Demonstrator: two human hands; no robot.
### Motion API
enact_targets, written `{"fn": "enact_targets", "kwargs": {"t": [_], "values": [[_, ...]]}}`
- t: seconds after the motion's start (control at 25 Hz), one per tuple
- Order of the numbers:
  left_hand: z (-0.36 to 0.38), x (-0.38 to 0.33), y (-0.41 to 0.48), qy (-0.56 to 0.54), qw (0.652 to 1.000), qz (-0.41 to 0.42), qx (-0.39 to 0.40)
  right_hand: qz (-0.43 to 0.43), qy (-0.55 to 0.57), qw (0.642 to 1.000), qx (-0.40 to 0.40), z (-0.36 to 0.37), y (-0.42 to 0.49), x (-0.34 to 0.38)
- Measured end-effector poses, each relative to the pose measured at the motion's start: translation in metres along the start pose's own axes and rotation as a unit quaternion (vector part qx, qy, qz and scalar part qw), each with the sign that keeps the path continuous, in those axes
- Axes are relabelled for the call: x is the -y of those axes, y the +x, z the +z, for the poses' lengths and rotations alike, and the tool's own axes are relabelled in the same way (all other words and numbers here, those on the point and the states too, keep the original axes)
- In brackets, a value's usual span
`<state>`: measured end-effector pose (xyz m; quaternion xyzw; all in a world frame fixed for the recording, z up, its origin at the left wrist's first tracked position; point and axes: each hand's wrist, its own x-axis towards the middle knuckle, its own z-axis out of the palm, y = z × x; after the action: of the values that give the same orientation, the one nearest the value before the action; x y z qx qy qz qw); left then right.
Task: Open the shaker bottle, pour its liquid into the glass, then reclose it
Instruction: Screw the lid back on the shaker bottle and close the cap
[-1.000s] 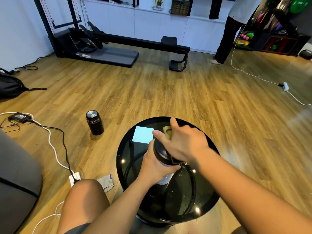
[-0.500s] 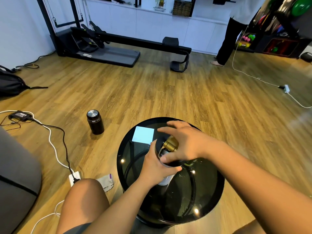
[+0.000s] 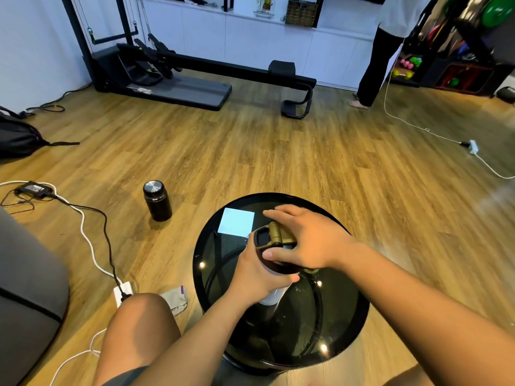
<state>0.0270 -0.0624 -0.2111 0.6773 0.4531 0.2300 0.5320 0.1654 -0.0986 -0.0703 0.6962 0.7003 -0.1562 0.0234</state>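
The shaker bottle point(image 3: 271, 298) stands upright on the round black glass table point(image 3: 345, 324); it has a white body and a dark lid point(image 3: 262, 237) with an olive-brown flip cap point(image 3: 280, 234). My left hand point(image 3: 257, 274) is wrapped around the bottle's upper body. My right hand point(image 3: 309, 240) lies over the lid, thumb on its near rim and fingers over the far side. A bit of a clear glass rim point(image 3: 310, 271) shows just under my right wrist; the remainder of the glass is hidden.
A pale blue square of paper point(image 3: 236, 220) lies on the table's far side. On the floor to the left stand a black flask point(image 3: 157, 200), cables and a power strip point(image 3: 124, 292). A grey sofa point(image 3: 25, 288) is at the left; a person point(image 3: 373, 59) stands far back.
My right hand has turned on the lid, and the olive flip cap now shows to the left of my fingers. My left hand keeps the same hold on the bottle.
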Motion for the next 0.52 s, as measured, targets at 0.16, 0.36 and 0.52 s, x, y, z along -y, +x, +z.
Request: {"fn": "enact_targets", "kwargs": {"t": [0.16,0.36,0.52], "values": [[0.001,0.0,0.001,0.002,1.0,-0.013,-0.006,0.096,-0.001,0.991,-0.093,0.029,0.002,0.013],[-0.001,-0.001,-0.001,0.013,1.0,-0.003,-0.002,0.096,-0.009,0.989,-0.113,0.026,0.004,0.013],[-0.002,-0.001,0.0,0.015,1.0,0.008,-0.002,-0.001,0.019,0.999,-0.041,0.021,0.015,0.0]]}}
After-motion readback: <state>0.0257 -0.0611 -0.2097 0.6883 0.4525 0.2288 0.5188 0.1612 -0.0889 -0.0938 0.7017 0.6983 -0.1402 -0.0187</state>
